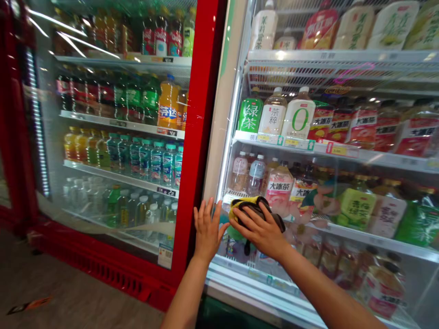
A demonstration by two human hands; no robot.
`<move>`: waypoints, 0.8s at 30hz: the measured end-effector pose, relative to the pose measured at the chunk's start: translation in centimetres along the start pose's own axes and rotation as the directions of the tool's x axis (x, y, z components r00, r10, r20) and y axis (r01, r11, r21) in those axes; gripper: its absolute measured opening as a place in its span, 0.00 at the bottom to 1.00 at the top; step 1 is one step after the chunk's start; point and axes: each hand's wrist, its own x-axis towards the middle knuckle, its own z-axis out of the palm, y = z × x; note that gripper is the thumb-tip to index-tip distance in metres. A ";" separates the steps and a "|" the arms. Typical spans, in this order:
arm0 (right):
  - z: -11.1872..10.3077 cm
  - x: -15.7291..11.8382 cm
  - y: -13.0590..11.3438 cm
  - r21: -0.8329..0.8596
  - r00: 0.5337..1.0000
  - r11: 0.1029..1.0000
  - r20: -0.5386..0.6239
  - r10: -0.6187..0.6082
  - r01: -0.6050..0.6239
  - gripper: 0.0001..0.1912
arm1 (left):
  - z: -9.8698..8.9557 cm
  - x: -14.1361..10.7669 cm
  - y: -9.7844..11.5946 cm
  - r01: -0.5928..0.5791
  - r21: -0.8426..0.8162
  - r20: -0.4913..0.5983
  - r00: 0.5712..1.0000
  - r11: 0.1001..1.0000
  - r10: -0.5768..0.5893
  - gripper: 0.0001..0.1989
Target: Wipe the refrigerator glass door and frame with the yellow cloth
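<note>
My right hand (261,225) presses a bunched yellow and dark grey cloth (247,201) against the glass door (318,214) of the right-hand drinks fridge. Its fingers lie over the cloth, and a dark end hangs below the palm. To the left, my left hand (210,228) rests with fingers spread and pointing up at the edge of that fridge, beside the red frame. It holds nothing. Behind the glass near the cloth stand pink-labelled tea bottles (279,186) and smaller clear bottles (256,173). Flower decals (302,219) show on the glass right of the cloth.
A red-framed fridge (206,105) with shelves of bottled drinks stands at the left. Large tea bottles (300,112) line the right fridge's upper shelves. An orange and black scrap (30,305) lies on the grey floor (78,297) at lower left.
</note>
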 end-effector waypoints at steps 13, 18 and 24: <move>0.7 9.2 1.4 -0.035 0.998 0.998 0.012 0.061 -0.060 0.17 | -0.5 -0.1 -2.0 0.055 0.054 -0.037 0.998 0.997 -0.053 0.36; -1.4 9.9 3.8 -0.056 0.998 0.997 0.039 0.052 -0.049 0.16 | -1.0 0.1 -2.0 0.031 0.040 0.010 0.999 0.999 -0.031 0.37; -0.6 9.8 2.1 -0.022 0.995 0.997 0.054 0.081 -0.080 0.17 | -1.2 0.1 -1.6 0.040 0.032 -0.005 0.999 0.999 -0.040 0.34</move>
